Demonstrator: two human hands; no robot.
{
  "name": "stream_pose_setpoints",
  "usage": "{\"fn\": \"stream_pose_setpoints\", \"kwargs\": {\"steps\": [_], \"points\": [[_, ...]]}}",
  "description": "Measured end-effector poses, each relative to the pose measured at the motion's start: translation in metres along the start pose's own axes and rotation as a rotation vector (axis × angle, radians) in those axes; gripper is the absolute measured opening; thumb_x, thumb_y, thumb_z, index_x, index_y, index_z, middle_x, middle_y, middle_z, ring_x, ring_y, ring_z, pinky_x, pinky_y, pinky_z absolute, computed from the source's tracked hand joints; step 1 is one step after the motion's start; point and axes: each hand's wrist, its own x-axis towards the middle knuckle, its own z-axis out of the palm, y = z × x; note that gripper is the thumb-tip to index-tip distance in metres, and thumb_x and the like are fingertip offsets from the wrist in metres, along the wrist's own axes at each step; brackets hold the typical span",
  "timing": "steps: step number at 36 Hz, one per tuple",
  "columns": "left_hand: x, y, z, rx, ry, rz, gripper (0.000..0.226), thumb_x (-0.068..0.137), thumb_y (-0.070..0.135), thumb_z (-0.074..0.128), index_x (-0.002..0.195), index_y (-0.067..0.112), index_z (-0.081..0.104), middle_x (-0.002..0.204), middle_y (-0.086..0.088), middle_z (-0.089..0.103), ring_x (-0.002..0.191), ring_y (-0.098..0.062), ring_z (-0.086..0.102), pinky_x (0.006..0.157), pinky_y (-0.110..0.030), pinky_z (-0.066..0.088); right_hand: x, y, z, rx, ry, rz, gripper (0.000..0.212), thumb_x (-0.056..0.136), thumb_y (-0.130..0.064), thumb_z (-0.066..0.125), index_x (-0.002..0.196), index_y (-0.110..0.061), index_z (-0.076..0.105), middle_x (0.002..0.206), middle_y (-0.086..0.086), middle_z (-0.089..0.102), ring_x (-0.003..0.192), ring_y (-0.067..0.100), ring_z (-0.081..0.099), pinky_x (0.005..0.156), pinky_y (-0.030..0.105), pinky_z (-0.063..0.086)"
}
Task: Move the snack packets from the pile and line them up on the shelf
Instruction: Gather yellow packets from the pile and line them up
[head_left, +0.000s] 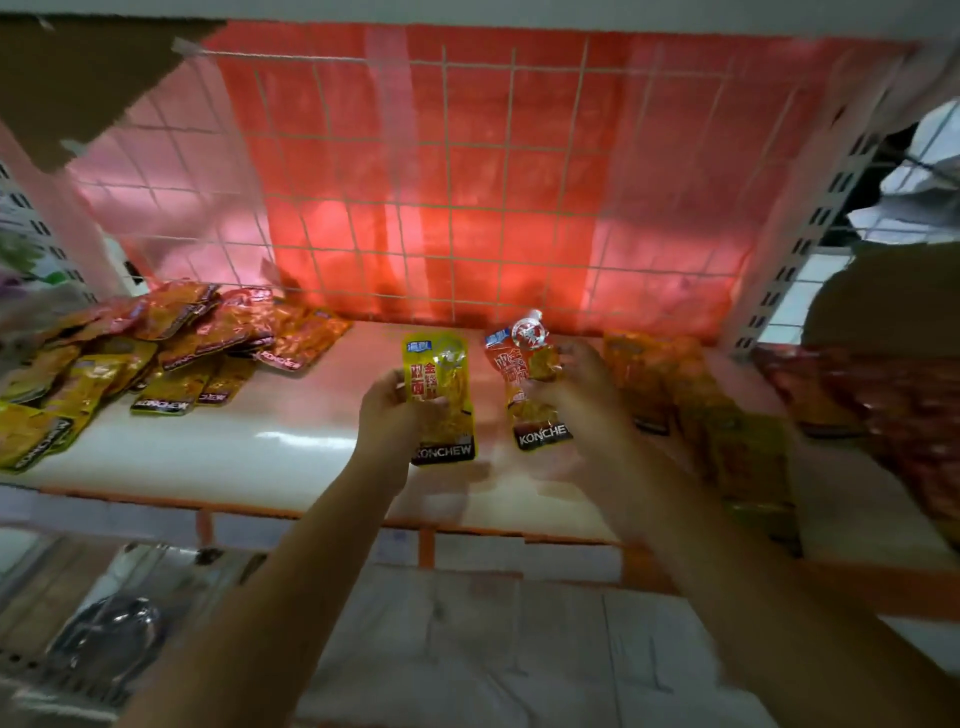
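I've got left hand (390, 410) gripping a yellow packet (440, 397), right hand (563, 387) pinching an orange packet (524, 379); I'd set both upright, edges touching the blurred row (691, 410) on the shelf (291, 431).

This is a shop, shown by the white display shelf (270, 441) with its orange front rail, the wire grid back panel (467, 182), perforated uprights (810, 228), and a pile of identical branded snack packets (156, 353).
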Motion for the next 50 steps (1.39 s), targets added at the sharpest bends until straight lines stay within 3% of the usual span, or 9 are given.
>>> {"fn": "stream_pose_setpoints", "kwargs": {"steps": [7, 10, 14, 20, 25, 29, 32, 37, 50], "points": [[-0.019, -0.017, 0.068, -0.038, -0.095, -0.022, 0.036, 0.057, -0.008, 0.065, 0.086, 0.014, 0.06, 0.079, -0.009, 0.065, 0.067, -0.025, 0.063, 0.07, -0.04, 0.055, -0.008, 0.001, -0.072, -0.058, 0.07, -0.021, 0.052, 0.073, 0.006, 0.071, 0.119, -0.009, 0.052, 0.104, 0.009, 0.062, 0.092, 0.02, 0.059, 0.077, 0.033, 0.05], [-0.023, -0.019, 0.092, -0.038, -0.133, -0.045, 0.038, 0.063, -0.012, 0.062, 0.093, 0.01, 0.058, 0.081, -0.009, 0.064, 0.07, -0.024, 0.063, 0.069, -0.037, 0.055, -0.012, -0.001, -0.098, -0.062, 0.116, -0.049, 0.051, 0.075, 0.006, 0.07, 0.12, -0.007, 0.051, 0.105, 0.009, 0.06, 0.089, 0.018, 0.058, 0.069, 0.026, 0.048], [-0.026, -0.015, 0.123, 0.002, -0.178, -0.046, 0.039, 0.071, -0.021, 0.054, 0.098, 0.008, 0.055, 0.084, -0.009, 0.062, 0.078, -0.027, 0.061, 0.072, -0.039, 0.053, -0.013, -0.001, -0.126, -0.067, 0.163, -0.06, 0.049, 0.074, 0.004, 0.072, 0.115, -0.012, 0.052, 0.109, 0.012, 0.063, 0.096, 0.025, 0.062, 0.082, 0.036, 0.051], [-0.023, -0.016, 0.163, 0.065, -0.212, -0.027, 0.057, 0.072, -0.024, 0.051, 0.124, 0.0, 0.046, 0.081, -0.004, 0.059, 0.079, -0.026, 0.059, 0.07, -0.036, 0.05, -0.01, -0.001, -0.162, -0.039, 0.245, -0.066, 0.048, 0.075, 0.004, 0.071, 0.115, -0.016, 0.054, 0.099, -0.002, 0.061, 0.087, 0.012, 0.059, 0.062, 0.018, 0.043], [-0.01, -0.029, 0.187, 0.506, -0.271, 0.006, 0.082, 0.084, 0.006, 0.062, 0.148, 0.019, 0.012, 0.12, -0.008, 0.059, 0.104, -0.028, 0.059, 0.09, -0.04, 0.05, -0.005, 0.006, -0.18, -0.032, 0.293, -0.043, 0.051, 0.075, 0.006, 0.069, 0.12, -0.012, 0.053, 0.109, 0.004, 0.06, 0.094, 0.016, 0.058, 0.065, 0.019, 0.045], [-0.008, -0.031, 0.199, 0.664, -0.293, 0.07, 0.074, 0.086, 0.036, 0.052, 0.148, 0.015, 0.019, 0.124, -0.007, 0.055, 0.11, -0.027, 0.055, 0.096, -0.041, 0.046, -0.001, 0.008, -0.189, -0.023, 0.287, -0.05, 0.049, 0.074, 0.01, 0.069, 0.117, -0.007, 0.054, 0.103, 0.006, 0.061, 0.085, 0.013, 0.059, 0.062, 0.018, 0.047], [-0.003, -0.034, 0.206, 0.94, -0.296, 0.238, 0.065, 0.093, 0.02, 0.047, 0.148, 0.016, 0.013, 0.115, -0.012, 0.057, 0.105, -0.032, 0.057, 0.087, -0.04, 0.047, 0.0, 0.011, -0.193, -0.014, 0.291, -0.052, 0.047, 0.073, 0.009, 0.07, 0.114, -0.008, 0.053, 0.099, 0.005, 0.061, 0.081, 0.011, 0.059, 0.06, 0.017, 0.045], [-0.002, -0.032, 0.211, 1.421, -0.283, 0.269, 0.065, 0.096, 0.024, 0.042, 0.149, 0.012, 0.007, 0.124, -0.018, 0.051, 0.113, -0.034, 0.052, 0.09, -0.038, 0.041, 0.0, 0.015, -0.2, -0.026, 0.284, -0.063, 0.051, 0.073, 0.007, 0.071, 0.119, -0.006, 0.052, 0.109, 0.009, 0.06, 0.091, 0.016, 0.059, 0.059, 0.015, 0.044], [-0.008, -0.025, 0.2, 1.535, -0.241, 0.398, 0.051, 0.096, 0.044, 0.039, 0.141, 0.022, 0.031, 0.126, -0.012, 0.048, 0.114, -0.031, 0.051, 0.088, -0.036, 0.042, -0.009, 0.019, -0.214, 0.002, 0.311, -0.036, 0.055, 0.077, 0.007, 0.068, 0.126, -0.008, 0.05, 0.113, 0.006, 0.058, 0.089, 0.012, 0.058, 0.061, 0.015, 0.045]]}}
